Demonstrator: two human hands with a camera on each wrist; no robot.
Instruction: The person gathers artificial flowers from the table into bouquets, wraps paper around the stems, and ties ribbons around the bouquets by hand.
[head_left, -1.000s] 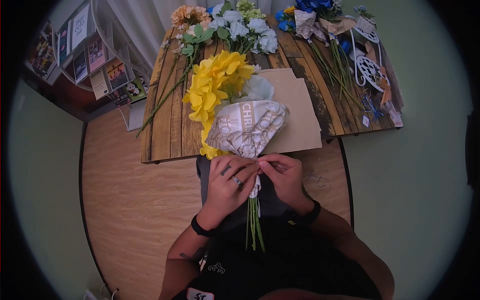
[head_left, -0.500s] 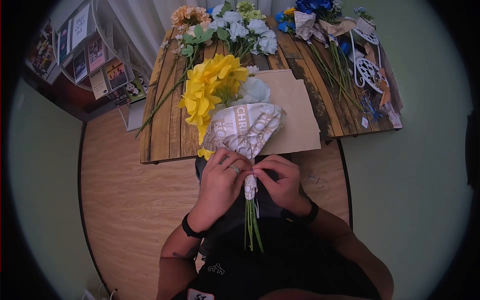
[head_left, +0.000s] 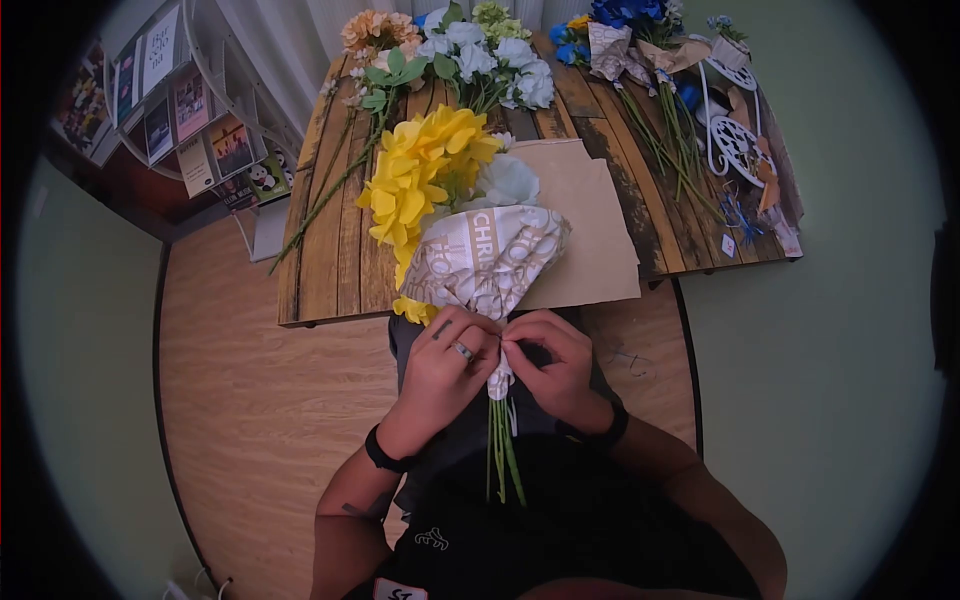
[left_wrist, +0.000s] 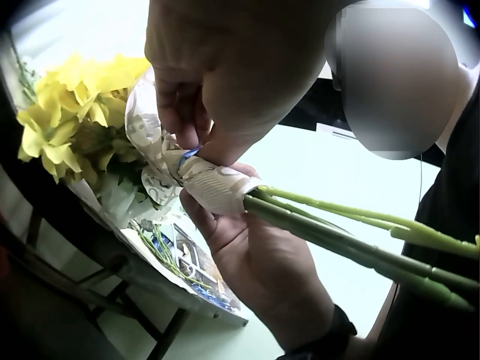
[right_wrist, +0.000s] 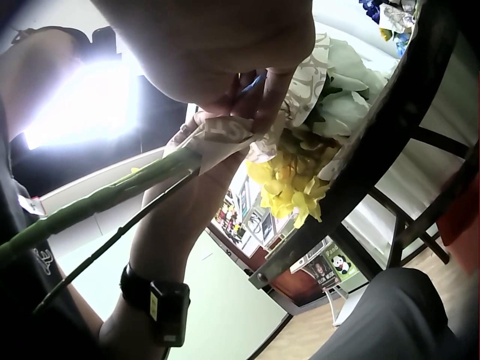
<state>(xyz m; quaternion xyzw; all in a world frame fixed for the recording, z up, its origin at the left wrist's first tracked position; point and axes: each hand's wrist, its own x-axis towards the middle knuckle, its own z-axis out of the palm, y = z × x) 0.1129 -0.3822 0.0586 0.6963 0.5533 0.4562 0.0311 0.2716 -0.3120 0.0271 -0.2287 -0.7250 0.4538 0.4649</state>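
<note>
In the head view a bouquet of yellow flowers (head_left: 420, 175) and a pale blue flower (head_left: 510, 182) leans over the table's front edge. White and tan printed paper (head_left: 485, 255) wraps it, gathered into a narrow neck. Bare green stems (head_left: 503, 450) hang below. My left hand (head_left: 445, 365) and right hand (head_left: 555, 365) meet at that neck, fingertips close together. Between the fingers a thin blue tie (left_wrist: 189, 155) shows against the paper in the left wrist view. Both hands pinch at it, and the fingers partly hide it.
Kraft paper sheets (head_left: 590, 230) lie on the wooden table (head_left: 335, 240) behind the bouquet. Pale blue and peach flowers (head_left: 470, 55) lie at the back. Wrapped blue bouquets (head_left: 625, 45) and a white metal stand (head_left: 735, 145) are at the right. A magazine rack (head_left: 215, 140) stands left.
Both hands and the bouquet have shifted slightly down and left, mostly in the first half second. The fingertips stay together at the paper neck.
</note>
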